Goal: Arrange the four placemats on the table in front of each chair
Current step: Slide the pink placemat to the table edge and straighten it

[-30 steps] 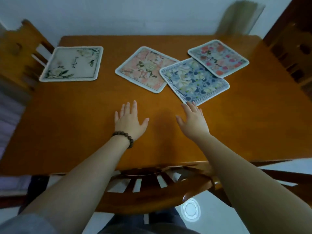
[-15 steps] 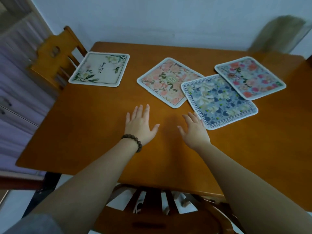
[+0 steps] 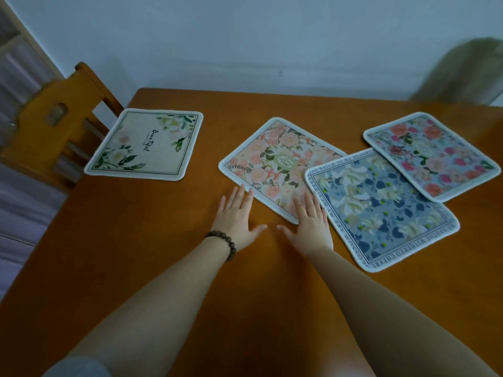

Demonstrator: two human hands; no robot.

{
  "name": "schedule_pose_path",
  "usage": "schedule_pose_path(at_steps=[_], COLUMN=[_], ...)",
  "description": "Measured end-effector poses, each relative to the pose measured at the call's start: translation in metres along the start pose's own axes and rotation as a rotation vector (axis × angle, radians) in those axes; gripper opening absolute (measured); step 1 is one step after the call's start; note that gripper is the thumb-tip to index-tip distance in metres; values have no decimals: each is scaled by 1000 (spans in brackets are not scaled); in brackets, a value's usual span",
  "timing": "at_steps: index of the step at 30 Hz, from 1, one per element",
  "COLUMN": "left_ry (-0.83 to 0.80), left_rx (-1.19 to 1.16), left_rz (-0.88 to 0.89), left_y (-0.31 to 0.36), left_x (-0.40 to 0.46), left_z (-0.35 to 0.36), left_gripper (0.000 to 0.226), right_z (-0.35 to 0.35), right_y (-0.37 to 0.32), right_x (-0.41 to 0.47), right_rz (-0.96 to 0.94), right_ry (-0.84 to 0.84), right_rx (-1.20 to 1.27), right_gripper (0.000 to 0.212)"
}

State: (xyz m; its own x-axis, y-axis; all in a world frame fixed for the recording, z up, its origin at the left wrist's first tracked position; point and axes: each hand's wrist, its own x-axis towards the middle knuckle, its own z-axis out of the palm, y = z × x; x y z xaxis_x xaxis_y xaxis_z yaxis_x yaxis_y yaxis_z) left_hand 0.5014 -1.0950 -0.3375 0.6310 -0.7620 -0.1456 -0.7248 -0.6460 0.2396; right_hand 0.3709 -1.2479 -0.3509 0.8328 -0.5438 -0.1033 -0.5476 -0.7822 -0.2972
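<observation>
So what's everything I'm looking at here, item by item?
Table: one, orange-brown wood, fills the view.
Cream placemat: one, white flowers with green leaves, far left, in front of the chair.
Peach placemat: one, pink floral, middle.
Blue placemat: one, blue and cream floral, right of middle, overlapping the peach one.
Red-rose placemat: one, pale blue with red roses, far right, overlapping the blue one.
Chair: one, same wood, left side.
Wall: pale blue-grey, behind.
Bead bracelet: one, dark, left wrist.
Left hand: flat, at the peach placemat's edge.
Right hand: flat, on its near corner.
</observation>
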Motion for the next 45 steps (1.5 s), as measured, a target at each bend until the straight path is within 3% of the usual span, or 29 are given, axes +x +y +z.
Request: schedule_pose_path(at_steps=[7,13,17,20,24,31,34,39,45], left_ry=[-92,-65,28,77,65,20,-19,-73,-107], left_rx=[56,66,18,0,-4,62,74,80,70], left_rz=[75,141,201,216,230,233,212,159,96], left_y=[-22,-26,-26,-28,-26,-18,-11,1,27], left_x=[58,83,97,103,98,38,7,-50,-122], left_z=[22,41,40,36,34,41,41,44,50], left_gripper=[106,108,74,48,44,49,58,51,69], right_z=[27,27,28,27,26,30,31,29,28], right_y=[8,9,1,-2,0,2,-3,-5,-1], right_x=[44,50,46,46,41,8,-12,-60,-123], right_rz=[-38,-132,-169,-154,-144,-160,-172,-198,-204], right_ry=[-58,-2,133,178,170,-43,-109,-147,-219], right_rx=[-93,-160,-71,-34,38,-17,-74,-83,-77], right_gripper=[96,66,38,31,32,53,54,54,56])
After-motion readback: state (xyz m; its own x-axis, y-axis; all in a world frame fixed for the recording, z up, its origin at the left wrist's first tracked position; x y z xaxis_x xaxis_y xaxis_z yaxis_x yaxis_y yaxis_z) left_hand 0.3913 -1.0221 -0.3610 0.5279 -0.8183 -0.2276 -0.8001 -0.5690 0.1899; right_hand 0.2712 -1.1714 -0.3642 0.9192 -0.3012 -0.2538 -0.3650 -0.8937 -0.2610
